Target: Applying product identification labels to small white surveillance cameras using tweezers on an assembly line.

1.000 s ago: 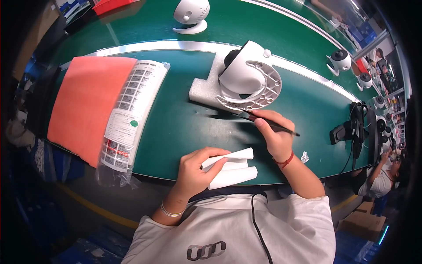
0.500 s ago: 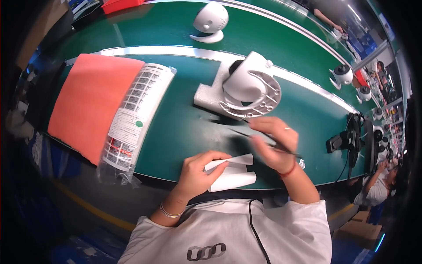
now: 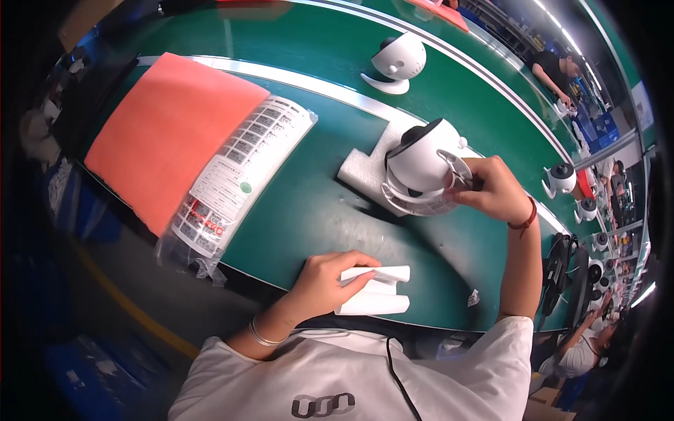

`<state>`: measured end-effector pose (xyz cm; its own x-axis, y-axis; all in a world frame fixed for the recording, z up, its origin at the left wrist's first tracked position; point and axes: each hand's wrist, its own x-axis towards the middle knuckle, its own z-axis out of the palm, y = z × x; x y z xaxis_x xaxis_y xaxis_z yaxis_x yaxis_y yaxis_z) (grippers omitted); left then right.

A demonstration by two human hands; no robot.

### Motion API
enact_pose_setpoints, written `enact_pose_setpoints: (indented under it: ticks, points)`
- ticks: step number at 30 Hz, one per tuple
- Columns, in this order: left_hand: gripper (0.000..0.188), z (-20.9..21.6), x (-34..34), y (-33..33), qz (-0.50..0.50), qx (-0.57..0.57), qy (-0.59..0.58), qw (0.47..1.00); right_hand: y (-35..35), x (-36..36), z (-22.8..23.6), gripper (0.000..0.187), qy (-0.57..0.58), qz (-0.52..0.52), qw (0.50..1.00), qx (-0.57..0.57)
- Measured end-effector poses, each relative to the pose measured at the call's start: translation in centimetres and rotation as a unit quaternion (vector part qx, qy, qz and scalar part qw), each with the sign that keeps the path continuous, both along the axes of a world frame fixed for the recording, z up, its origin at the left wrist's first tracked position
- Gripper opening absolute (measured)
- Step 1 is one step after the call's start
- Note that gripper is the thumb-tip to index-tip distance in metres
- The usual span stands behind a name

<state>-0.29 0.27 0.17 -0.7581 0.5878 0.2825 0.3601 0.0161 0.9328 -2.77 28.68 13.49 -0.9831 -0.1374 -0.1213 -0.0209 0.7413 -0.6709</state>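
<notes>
Right hand [image 3: 497, 188] is pinching a rounded, probably stiff white plastic device [image 3: 415, 164] by its rim [image 3: 425, 206], left hand [image 3: 324, 282] clamping curled white paper [image 3: 377, 304].

The person wears a white T-shirt [image 3: 246, 382] with short sleeves [image 3: 518, 344], a dark emblem [image 3: 323, 405] of linked loops in front, a thin black cable [image 3: 401, 382] trailing beside it, pale bangles [image 3: 260, 335] left, a red cord bracelet [image 3: 526, 216] right.

The right hand [image 3: 496, 189] has moved forward — now gripping the base [image 3: 421, 205] of the white device [image 3: 420, 165].
</notes>
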Motion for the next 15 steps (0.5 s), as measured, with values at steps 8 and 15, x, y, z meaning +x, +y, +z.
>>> enact_pose_setpoints:
  ticks: [8,15]
  points:
    - [0.015,-0.2,0.0,-0.2,-0.013,-0.012,-0.007,1.0,6.1,-0.8,-0.5,0.004,0.213,-0.102,0.964,0.12]
    - [0.015,0.3,-0.2,0.4,-0.01,-0.032,0.017,0.999,16.4,-8.4,-9.0,0.01,0.226,-0.247,0.798,0.501]
